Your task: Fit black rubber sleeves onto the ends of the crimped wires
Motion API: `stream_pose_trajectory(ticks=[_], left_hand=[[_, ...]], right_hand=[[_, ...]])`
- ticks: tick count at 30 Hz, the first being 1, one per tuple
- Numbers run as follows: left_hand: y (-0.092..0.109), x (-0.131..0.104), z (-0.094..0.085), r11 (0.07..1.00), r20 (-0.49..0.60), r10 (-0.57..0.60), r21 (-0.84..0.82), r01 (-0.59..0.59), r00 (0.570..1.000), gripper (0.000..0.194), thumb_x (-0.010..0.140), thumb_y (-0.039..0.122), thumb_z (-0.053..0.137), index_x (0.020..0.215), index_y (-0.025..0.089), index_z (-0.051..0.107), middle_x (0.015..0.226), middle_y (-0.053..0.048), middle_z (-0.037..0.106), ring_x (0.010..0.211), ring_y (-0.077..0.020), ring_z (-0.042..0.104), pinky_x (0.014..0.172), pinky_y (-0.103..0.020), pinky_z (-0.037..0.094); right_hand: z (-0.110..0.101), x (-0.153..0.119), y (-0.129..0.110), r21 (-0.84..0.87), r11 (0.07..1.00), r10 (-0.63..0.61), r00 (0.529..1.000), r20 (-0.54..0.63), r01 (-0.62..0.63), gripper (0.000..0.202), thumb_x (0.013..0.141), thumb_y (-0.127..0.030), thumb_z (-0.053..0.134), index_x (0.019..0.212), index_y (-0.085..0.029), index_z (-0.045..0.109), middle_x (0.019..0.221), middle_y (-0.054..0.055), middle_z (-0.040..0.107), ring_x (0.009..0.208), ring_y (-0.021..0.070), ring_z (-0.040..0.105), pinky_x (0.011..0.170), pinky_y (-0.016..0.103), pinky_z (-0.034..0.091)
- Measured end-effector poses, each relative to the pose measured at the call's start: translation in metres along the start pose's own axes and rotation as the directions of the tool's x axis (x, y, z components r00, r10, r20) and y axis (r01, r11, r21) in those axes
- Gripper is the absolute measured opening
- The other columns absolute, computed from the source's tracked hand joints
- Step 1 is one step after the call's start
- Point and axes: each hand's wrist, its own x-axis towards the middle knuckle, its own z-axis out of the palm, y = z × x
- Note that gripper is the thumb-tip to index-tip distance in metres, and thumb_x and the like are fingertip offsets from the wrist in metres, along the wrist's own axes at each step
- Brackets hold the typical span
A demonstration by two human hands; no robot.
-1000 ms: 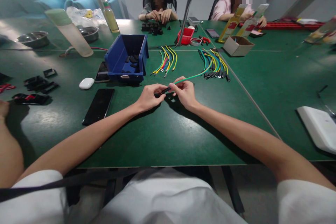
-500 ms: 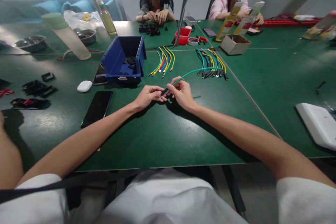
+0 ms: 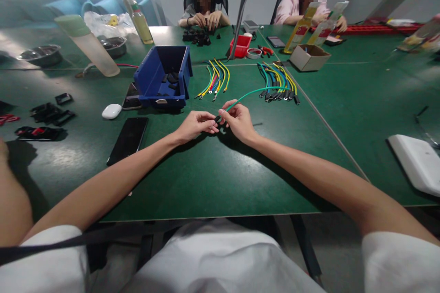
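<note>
Above the green table [image 3: 220, 183], my right hand [image 3: 239, 122] pinches a green wire [image 3: 252, 92] close to its near end. The wire arcs away to the right, over a bundle of coloured wires [image 3: 277, 82] with black ends. My left hand [image 3: 195, 127] grips a small black sleeve [image 3: 217, 119] at the wire's near end; fingers partly cover it. Beyond my hands lies a looser group of yellow, green, red and blue wires [image 3: 215, 78] with metal terminals. A blue bin [image 3: 163, 100] holding small black pieces stands beyond my left hand.
Left of my hands are a black phone [image 3: 128, 141], a white earbud case [image 3: 112, 111] and black plastic parts [image 3: 48, 114]. A small cardboard box [image 3: 309, 59] and a red container [image 3: 240, 46] stand farther back. A white device [image 3: 414, 165] lies right. Two people sit opposite.
Less of the black sleeve shows between my hands, as my left fingers have shifted slightly along it. Both hands stay in nearly the same place; the view has tilted slightly.
</note>
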Motion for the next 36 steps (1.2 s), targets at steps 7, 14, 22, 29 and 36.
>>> stream_pose_trajectory(ticks=[7, 14, 22, 29, 36], left_hand=[[-0.001, -0.001, 0.003, 0.995, 0.04, 0.041, 0.088, -0.045, 0.998, 0.029, 0.078, 0.036, 0.075, 0.09, 0.011, 0.068, 0.081, -0.006, 0.07, 0.069, -0.015, 0.07, 0.064, -0.026, 0.056], [0.0, -0.001, 0.002, 0.997, 0.035, 0.046, 0.068, -0.048, 0.998, 0.034, 0.078, 0.04, 0.074, 0.094, 0.011, 0.066, 0.081, -0.006, 0.069, 0.065, -0.0148, 0.068, 0.062, -0.028, 0.055], [-0.003, 0.0, 0.002, 0.996, 0.023, 0.091, 0.014, -0.091, 0.996, 0.042, 0.078, 0.038, 0.074, 0.105, 0.017, 0.05, 0.079, -0.002, 0.069, 0.063, -0.0145, 0.069, 0.059, -0.024, 0.052], [-0.003, 0.0, 0.002, 0.996, 0.053, 0.085, -0.014, -0.084, 0.995, 0.04, 0.075, 0.035, 0.076, 0.089, 0.019, 0.042, 0.077, -0.001, 0.069, 0.061, -0.0142, 0.068, 0.058, -0.023, 0.05], [-0.003, -0.001, 0.006, 0.987, 0.072, 0.134, 0.084, -0.14, 0.988, 0.026, 0.081, 0.029, 0.069, 0.086, 0.017, 0.047, 0.075, -0.001, 0.067, 0.066, -0.0127, 0.067, 0.061, -0.023, 0.049]], right_hand=[[-0.001, 0.001, 0.005, -0.045, 0.999, -0.002, 1.0, -0.024, 0.001, 0.034, 0.08, -0.045, 0.071, 0.1, -0.019, 0.059, 0.061, -0.004, 0.06, 0.055, 0.0127, 0.061, 0.052, 0.025, 0.045], [-0.001, 0.0, 0.003, -0.025, 1.0, -0.003, 0.997, -0.073, 0.001, 0.052, 0.077, -0.049, 0.074, 0.115, -0.018, 0.057, 0.064, -0.005, 0.06, 0.056, 0.0129, 0.062, 0.053, 0.025, 0.046], [0.0, -0.004, -0.002, -0.219, 0.97, -0.105, 0.994, -0.003, 0.102, 0.048, 0.085, -0.046, 0.066, 0.123, -0.018, 0.056, 0.069, -0.003, 0.062, 0.06, 0.0128, 0.061, 0.062, 0.028, 0.048], [0.002, -0.008, -0.004, -0.285, 0.94, -0.158, 0.979, 0.126, 0.188, 0.058, 0.089, -0.038, 0.06, 0.142, -0.017, 0.046, 0.071, -0.003, 0.063, 0.061, 0.0128, 0.06, 0.063, 0.027, 0.047], [0.002, -0.009, -0.007, -0.339, 0.909, -0.201, 0.967, 0.157, 0.244, 0.063, 0.087, -0.026, 0.056, 0.148, -0.019, 0.041, 0.064, -0.006, 0.057, 0.053, 0.0102, 0.05, 0.058, 0.025, 0.042]])
